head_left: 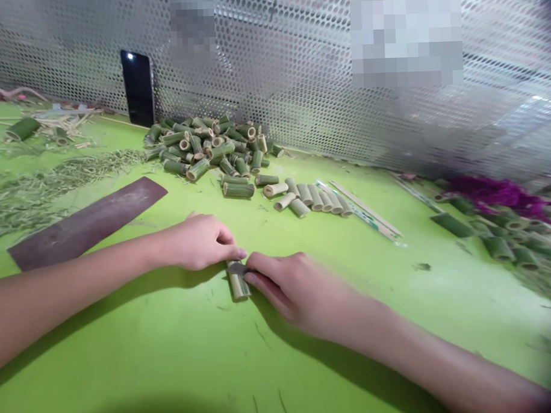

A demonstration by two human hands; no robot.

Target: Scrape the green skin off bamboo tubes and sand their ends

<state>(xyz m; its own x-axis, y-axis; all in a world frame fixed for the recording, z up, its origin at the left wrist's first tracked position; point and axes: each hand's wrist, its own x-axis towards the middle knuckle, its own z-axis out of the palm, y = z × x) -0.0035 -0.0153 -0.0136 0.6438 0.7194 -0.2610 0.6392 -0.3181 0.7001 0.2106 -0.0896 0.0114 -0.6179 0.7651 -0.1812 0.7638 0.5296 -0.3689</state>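
Note:
A short bamboo tube lies on the green table, partly peeled pale with a green strip on its right side. My left hand is closed on the tube's far end, thumb and fingertips pressed together there. A small dark flat blade lies across the tube, pinched between the thumb and fingers of my right hand. Its exact shape is partly hidden by my fingers. Beyond my hands, several peeled pale bamboo pieces lie in a row beside a few green ones.
A heap of green bamboo tubes sits by the perforated metal wall, with a phone leaning there. A brown sandpaper strip and shavings are left. Wrapped chopsticks, more tubes and purple fluff are right.

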